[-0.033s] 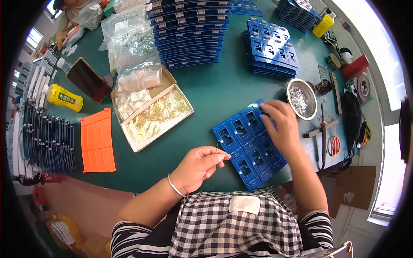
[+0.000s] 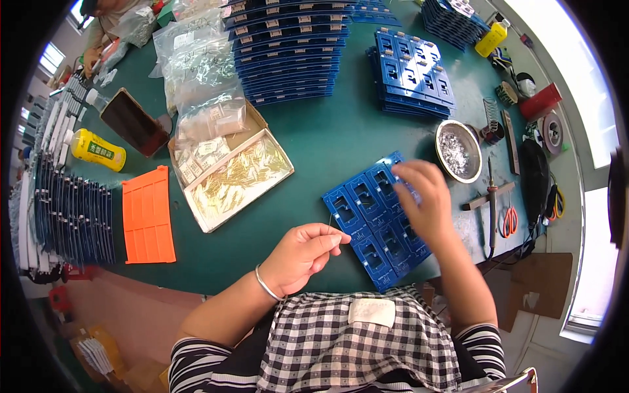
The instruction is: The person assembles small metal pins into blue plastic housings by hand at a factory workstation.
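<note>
Blue moulded plastic tray, six pockets visible in two rows (its near corner is hidden by the right forearm), lies flat on the green tabletop close to the near edge, turned diagonal to it.

Head view. Right hand rests on the tray's far right portion, fingers curled down onto the pockets; whether they pinch anything I cannot tell. Left hand hovers just beside the tray's left corner, thumb and forefinger closed on a thin wire-like pin that stands up from the pinch.

Handling, judged: the tray looks light and fairly stiff, best taken by its outer rim, since the pocket walls look thin. The pin looks light, springy and easy to bend or drop; a pinch near its lower end seems safest.

Counts: one tray in hand; one orange tray toward the left edge; one open box of brass-coloured pins; one metal bowl holding small silvery parts; two yellow bottles, one left, one at the far right corner.
</note>
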A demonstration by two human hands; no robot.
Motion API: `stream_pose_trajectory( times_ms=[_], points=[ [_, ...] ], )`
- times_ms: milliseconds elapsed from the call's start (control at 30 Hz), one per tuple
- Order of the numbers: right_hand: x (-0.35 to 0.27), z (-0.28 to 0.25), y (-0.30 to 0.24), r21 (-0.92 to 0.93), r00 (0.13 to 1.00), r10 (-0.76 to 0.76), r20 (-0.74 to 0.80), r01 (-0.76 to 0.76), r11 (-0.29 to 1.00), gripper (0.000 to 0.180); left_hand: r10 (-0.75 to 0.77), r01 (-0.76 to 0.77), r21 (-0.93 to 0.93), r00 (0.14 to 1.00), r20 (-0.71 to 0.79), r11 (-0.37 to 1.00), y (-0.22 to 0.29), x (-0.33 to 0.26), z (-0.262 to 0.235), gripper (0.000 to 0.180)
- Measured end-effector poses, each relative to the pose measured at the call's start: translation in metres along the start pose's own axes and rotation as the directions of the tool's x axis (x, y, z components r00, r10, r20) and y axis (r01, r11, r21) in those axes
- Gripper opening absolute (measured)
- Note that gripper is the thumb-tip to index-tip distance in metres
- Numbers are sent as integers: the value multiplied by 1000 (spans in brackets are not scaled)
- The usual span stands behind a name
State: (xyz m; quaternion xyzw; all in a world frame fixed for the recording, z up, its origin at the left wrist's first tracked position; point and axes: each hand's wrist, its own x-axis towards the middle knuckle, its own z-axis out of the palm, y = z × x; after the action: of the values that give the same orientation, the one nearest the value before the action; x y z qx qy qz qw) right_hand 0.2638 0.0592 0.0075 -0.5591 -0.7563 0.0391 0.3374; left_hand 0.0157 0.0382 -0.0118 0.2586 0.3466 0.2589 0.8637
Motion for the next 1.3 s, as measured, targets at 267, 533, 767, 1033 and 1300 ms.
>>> stream_pose_trajectory(
  times_ms=[267,533,767,1033,1300],
  points=[
    [-36,24,-73,196,981,-190,28,181,964,34,-38,36,-240,999,0,970,-13,0,5,15],
    [-36,31,-72,360,997,-33,66,7,933,17,-1,2,-130,1000,7,992,-3,-8,-1,23],
    [-33,23,-67,631,905,322,277,-424,650,7,275,-251,422,961,4,871,-1,-4,4,20],
    [-35,21,-64,450,929,231,290,-345,824,6,364,-298,559,931,-7,773,-5,4,5,7],
    [-32,20,-57,463,914,234,330,-373,804,9,408,-332,598,913,8,730,-9,10,0,5]
  ],
)
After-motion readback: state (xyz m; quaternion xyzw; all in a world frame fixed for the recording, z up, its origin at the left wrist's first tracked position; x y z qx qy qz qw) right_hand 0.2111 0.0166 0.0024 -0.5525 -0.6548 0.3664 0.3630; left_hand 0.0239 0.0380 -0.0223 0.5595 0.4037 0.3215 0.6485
